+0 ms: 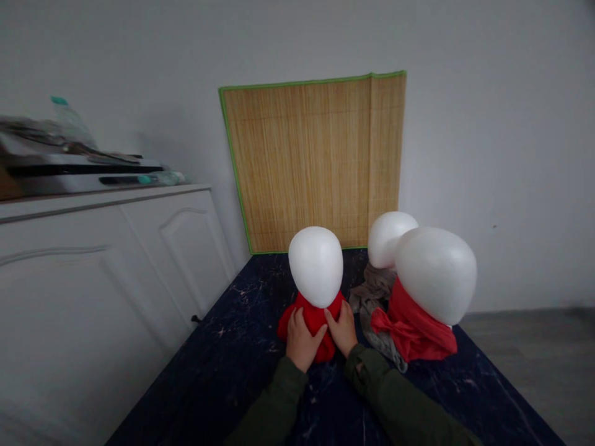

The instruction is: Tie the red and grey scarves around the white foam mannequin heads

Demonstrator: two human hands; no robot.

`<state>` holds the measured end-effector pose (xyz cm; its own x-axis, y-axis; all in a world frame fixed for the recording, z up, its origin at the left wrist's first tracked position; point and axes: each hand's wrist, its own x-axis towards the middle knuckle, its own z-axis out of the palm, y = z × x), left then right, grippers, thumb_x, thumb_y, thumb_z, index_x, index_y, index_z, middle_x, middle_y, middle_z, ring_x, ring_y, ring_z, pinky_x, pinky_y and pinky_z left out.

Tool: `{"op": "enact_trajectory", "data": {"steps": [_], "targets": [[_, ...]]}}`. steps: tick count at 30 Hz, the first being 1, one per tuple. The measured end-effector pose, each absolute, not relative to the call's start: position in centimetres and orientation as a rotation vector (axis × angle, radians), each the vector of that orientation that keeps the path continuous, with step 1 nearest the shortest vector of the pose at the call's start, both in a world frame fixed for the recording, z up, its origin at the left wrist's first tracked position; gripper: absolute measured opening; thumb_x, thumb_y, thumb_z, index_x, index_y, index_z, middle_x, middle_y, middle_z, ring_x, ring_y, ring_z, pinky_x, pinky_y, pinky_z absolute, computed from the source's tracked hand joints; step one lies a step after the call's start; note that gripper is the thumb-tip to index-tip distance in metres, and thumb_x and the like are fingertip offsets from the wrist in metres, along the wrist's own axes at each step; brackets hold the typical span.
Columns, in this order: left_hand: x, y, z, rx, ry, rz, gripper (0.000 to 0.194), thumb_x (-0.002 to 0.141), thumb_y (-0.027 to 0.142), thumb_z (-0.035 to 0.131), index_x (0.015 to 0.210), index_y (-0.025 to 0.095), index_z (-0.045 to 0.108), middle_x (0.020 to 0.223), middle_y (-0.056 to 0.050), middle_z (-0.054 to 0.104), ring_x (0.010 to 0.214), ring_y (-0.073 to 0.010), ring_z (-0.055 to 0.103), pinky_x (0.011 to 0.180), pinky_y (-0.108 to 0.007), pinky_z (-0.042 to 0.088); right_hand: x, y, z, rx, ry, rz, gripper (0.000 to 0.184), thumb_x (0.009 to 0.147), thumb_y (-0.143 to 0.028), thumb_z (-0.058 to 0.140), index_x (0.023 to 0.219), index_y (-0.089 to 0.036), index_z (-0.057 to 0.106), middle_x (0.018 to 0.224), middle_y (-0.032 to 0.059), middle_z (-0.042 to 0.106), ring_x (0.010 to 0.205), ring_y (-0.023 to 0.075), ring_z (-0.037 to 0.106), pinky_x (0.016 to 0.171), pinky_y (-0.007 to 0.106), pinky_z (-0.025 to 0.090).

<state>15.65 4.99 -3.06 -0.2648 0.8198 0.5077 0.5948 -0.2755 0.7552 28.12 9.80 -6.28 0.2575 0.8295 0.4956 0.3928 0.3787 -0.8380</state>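
Note:
A smooth white head form (316, 266) stands upright on the dark table, with a red scarf (313, 316) wrapped round its base. My left hand (302, 341) is on the near left part of the scarf, its fingers curled on the cloth and its thumb pointing inward. On the right side of the same scarf, my right hand (341, 328) grips the fabric just below the white form. Both hands are close together, and the cloth under the fingers is partly hidden.
To the right, a second white head form (437, 272) wears a knotted red scarf (413, 322). Behind it are a third form (390, 238) and a grey-brown scarf (374, 291). A bamboo mat (311, 161) hangs behind the dark marbled table (223, 359). White cabinets (93, 297) border the left.

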Motion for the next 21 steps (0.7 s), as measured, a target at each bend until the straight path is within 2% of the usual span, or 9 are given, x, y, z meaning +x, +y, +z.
{"op": "enact_trajectory", "data": {"steps": [3, 5, 7, 10, 13, 16, 19, 21], "targets": [[14.2, 6.0, -3.0, 1.607, 1.585, 1.557, 0.039, 0.061, 0.017, 0.056, 0.100, 0.014, 0.058, 0.105, -0.010, 0.060, 0.103, -0.0248, 0.053, 0.094, -0.040, 0.037, 28.5, 10.3, -6.3, -1.236, -1.265, 0.473, 0.048, 0.067, -0.026, 0.050, 0.112, -0.009, 0.052, 0.114, 0.0153, 0.051, 0.110, 0.0257, 0.044, 0.099, 0.041, 0.030], [12.1, 7.0, -2.8, 1.510, 1.588, 1.574, 0.030, 0.063, 0.017, 0.050, 0.091, 0.016, 0.061, 0.090, -0.007, 0.065, 0.087, -0.0212, 0.060, 0.083, -0.036, 0.045, 28.9, 10.7, -6.5, -1.258, -1.222, 0.479, 0.046, 0.065, -0.022, 0.047, 0.107, -0.008, 0.055, 0.110, 0.0155, 0.053, 0.107, 0.0255, 0.046, 0.098, 0.040, 0.031], [9.8, 8.0, -2.6, 1.359, 1.645, 1.621, 0.029, 0.065, 0.019, 0.047, 0.090, 0.014, 0.060, 0.082, -0.006, 0.066, 0.078, -0.0204, 0.062, 0.074, -0.034, 0.049, 29.2, 11.0, -6.7, -1.272, -1.192, 0.480, 0.045, 0.063, -0.020, 0.045, 0.105, -0.008, 0.056, 0.107, 0.0147, 0.055, 0.104, 0.0252, 0.047, 0.097, 0.041, 0.032], [6.1, 9.1, -2.5, 1.121, 1.812, 1.687, 0.037, 0.063, 0.018, 0.045, 0.097, 0.009, 0.056, 0.080, -0.009, 0.065, 0.073, -0.0217, 0.063, 0.067, -0.035, 0.050, 29.4, 11.2, -7.0, -1.270, -1.158, 0.494, 0.048, 0.060, -0.016, 0.042, 0.105, -0.010, 0.057, 0.107, 0.0127, 0.055, 0.104, 0.0240, 0.047, 0.098, 0.039, 0.031], [3.4, 9.3, -2.5, 0.997, 1.982, 1.701, 0.040, 0.061, 0.016, 0.046, 0.098, 0.007, 0.053, 0.084, -0.013, 0.063, 0.077, -0.0247, 0.062, 0.068, -0.039, 0.050, 29.5, 11.3, -7.1, -1.250, -1.141, 0.523, 0.051, 0.058, -0.013, 0.038, 0.105, -0.010, 0.057, 0.109, 0.0124, 0.055, 0.107, 0.0230, 0.047, 0.099, 0.038, 0.030], [2.8, 8.9, -2.0, 1.093, 2.051, 1.698, 0.045, 0.058, 0.019, 0.054, 0.102, 0.009, 0.051, 0.096, -0.015, 0.060, 0.090, -0.0282, 0.058, 0.077, -0.044, 0.047, 29.6, 11.3, -7.3, -1.227, -1.123, 0.566, 0.053, 0.057, -0.013, 0.036, 0.105, -0.008, 0.057, 0.110, 0.0128, 0.056, 0.107, 0.0223, 0.048, 0.098, 0.037, 0.031], [5.1, 7.8, -1.0, 1.397, 1.997, 1.688, 0.052, 0.055, 0.021, 0.061, 0.106, 0.015, 0.051, 0.110, -0.011, 0.055, 0.107, -0.0284, 0.048, 0.094, -0.044, 0.035, 29.7, 11.5, -7.4, -1.220, -1.073, 0.608, 0.053, 0.057, -0.013, 0.033, 0.105, -0.010, 0.056, 0.107, 0.0111, 0.059, 0.103, 0.0211, 0.051, 0.095, 0.037, 0.035], [7.5, 6.8, -0.3, 1.705, 1.886, 1.624, 0.047, 0.057, 0.023, 0.063, 0.103, 0.019, 0.054, 0.114, -0.008, 0.053, 0.112, -0.0267, 0.044, 0.100, -0.041, 0.029, 29.7, 11.6, -7.5, -1.217, -1.040, 0.632, 0.053, 0.058, -0.014, 0.032, 0.104, -0.011, 0.056, 0.106, 0.0098, 0.060, 0.102, 0.0206, 0.053, 0.094, 0.037, 0.036]]}}
